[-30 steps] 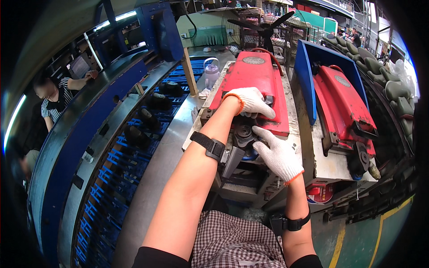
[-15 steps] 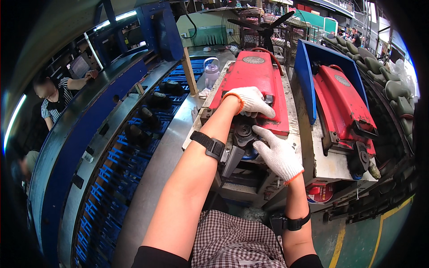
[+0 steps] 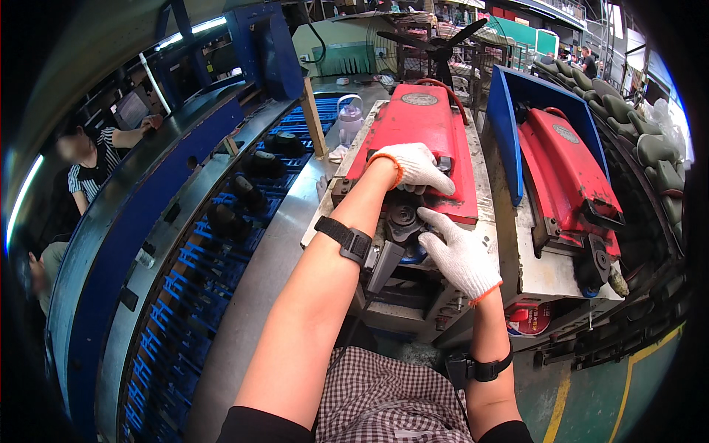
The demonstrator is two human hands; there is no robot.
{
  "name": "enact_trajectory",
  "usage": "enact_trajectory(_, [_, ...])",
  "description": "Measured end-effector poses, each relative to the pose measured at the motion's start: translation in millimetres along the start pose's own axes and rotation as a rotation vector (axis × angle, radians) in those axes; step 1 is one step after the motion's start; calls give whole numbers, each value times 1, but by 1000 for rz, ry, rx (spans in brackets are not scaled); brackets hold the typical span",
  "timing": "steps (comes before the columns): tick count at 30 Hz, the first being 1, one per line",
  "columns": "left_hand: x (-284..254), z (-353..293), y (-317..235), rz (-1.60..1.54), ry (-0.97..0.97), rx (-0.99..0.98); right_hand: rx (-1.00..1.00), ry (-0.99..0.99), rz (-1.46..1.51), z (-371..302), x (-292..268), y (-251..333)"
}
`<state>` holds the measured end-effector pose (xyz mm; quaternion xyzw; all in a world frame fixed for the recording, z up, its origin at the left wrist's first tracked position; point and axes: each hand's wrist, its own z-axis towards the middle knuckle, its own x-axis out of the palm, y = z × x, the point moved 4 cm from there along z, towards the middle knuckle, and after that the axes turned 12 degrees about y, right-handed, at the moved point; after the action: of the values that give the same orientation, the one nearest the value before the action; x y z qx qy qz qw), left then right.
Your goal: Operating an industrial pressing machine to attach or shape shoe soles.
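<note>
My left hand (image 3: 419,168), in a white knit glove with an orange cuff, is closed around the handle at the front of a red machine cover (image 3: 413,122). Most of that handle is hidden under the glove; a dark end (image 3: 444,164) of it shows. Just below sits a round black fitting (image 3: 403,215) at the front of the machine. My right hand (image 3: 459,255), gloved the same way, is beside this fitting with thumb and forefinger apart, the fingertips at its right edge. Whether they touch it I cannot tell.
A second machine with a red cover (image 3: 569,173) and blue side panel (image 3: 505,136) stands to the right. Leftward runs a conveyor with blue racks (image 3: 185,273) bearing dark, shoe-shaped pieces (image 3: 247,193). A lilac bottle (image 3: 350,122), a fan (image 3: 441,52) and a seated co-worker (image 3: 92,162) are farther off.
Both my hands keep their places. Across the conveyor, the co-worker's head and body have shifted slightly, and the dark pieces on the racks have moved a little.
</note>
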<state>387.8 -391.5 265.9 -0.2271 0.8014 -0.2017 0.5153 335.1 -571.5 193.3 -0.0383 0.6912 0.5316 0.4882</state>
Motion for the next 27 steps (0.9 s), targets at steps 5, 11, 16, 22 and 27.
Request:
enact_trajectory(5, [0, -2, -2, 9, -7, 1, 9, 9, 27, -1, -1, 1])
enact_trajectory(11, [0, -2, -1, 1, -20, 4, 2, -1, 22, -2, -1, 2])
enact_trajectory(16, [0, -1, 0, 8, -21, 0, 10, 1, 27, -2, 0, 0])
enact_trajectory(22, [1, 2, 2, 19, -23, -5, -4, -13, -7, 0, 1, -2])
enact_trajectory(27, [0, 2, 0, 37, -24, -5, 12, -3, 15, -1, 0, -1])
